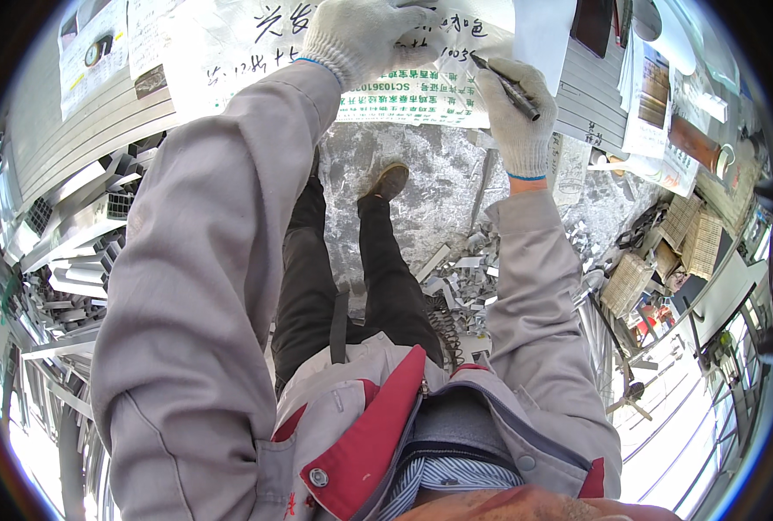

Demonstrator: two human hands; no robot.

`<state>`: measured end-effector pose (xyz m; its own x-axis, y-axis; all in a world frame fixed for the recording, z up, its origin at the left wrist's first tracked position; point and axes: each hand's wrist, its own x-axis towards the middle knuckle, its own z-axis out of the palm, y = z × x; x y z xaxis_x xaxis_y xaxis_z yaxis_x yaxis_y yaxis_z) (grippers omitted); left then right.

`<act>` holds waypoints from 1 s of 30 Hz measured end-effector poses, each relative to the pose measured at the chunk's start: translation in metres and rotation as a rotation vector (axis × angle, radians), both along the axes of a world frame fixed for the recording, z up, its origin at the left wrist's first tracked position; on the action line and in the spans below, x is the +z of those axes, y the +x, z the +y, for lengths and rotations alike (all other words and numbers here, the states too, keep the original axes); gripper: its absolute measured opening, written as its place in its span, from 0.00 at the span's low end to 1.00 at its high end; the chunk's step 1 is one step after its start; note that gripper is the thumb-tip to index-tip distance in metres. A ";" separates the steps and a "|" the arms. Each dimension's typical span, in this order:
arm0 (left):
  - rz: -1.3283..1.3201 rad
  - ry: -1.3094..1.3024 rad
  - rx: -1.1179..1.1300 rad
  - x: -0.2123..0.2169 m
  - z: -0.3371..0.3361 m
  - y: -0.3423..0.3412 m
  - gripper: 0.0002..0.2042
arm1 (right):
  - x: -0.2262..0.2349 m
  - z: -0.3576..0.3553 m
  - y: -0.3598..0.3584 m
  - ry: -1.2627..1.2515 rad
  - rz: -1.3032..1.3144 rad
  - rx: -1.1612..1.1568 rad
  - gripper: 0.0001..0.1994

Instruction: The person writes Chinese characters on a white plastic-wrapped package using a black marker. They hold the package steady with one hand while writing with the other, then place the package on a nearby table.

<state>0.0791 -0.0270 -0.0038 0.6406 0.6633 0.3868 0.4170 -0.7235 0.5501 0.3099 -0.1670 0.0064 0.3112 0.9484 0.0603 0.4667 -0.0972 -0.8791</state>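
A white printed sheet [200, 39], with green print and black handwriting, lies over the work surface at the top of the view. On it rests my left hand [365, 36] in a white knit glove, fingers stretched toward the right; the far fingertips reach the upper picture edge. My right hand [529, 117], also gloved, is closed around a black marker pen [516, 97]. The pen slants, its tip pointing up and left at the handwriting near the sheet's right part. Whether the tip touches the sheet is hard to tell.
A slatted grey surface [52, 165] extends left under papers. Metal profiles [82, 234] are stacked at left; offcuts [464, 273] litter the floor near my feet. At right are more papers [651, 95], a brown cylindrical thing [697, 143] and woven baskets or crates [627, 284].
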 end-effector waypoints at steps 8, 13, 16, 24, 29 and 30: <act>0.001 -0.013 0.007 -0.001 0.000 0.000 0.18 | 0.008 -0.004 0.000 -0.142 0.107 -0.051 0.10; 0.018 -0.025 0.012 -0.001 0.000 0.000 0.18 | 0.007 -0.004 0.002 -0.095 0.040 -0.013 0.09; 0.006 -0.007 0.015 0.000 0.000 0.000 0.18 | 0.005 -0.005 0.004 -0.095 0.067 -0.007 0.09; -0.003 0.021 0.020 0.000 0.000 0.001 0.18 | 0.000 0.000 0.005 -0.130 0.077 -0.124 0.09; -0.013 0.020 0.016 -0.002 0.001 0.000 0.18 | 0.001 -0.003 0.005 -0.114 0.168 -0.154 0.09; -0.008 0.002 0.013 -0.002 0.001 0.000 0.18 | 0.000 -0.002 0.006 -0.113 0.137 -0.148 0.08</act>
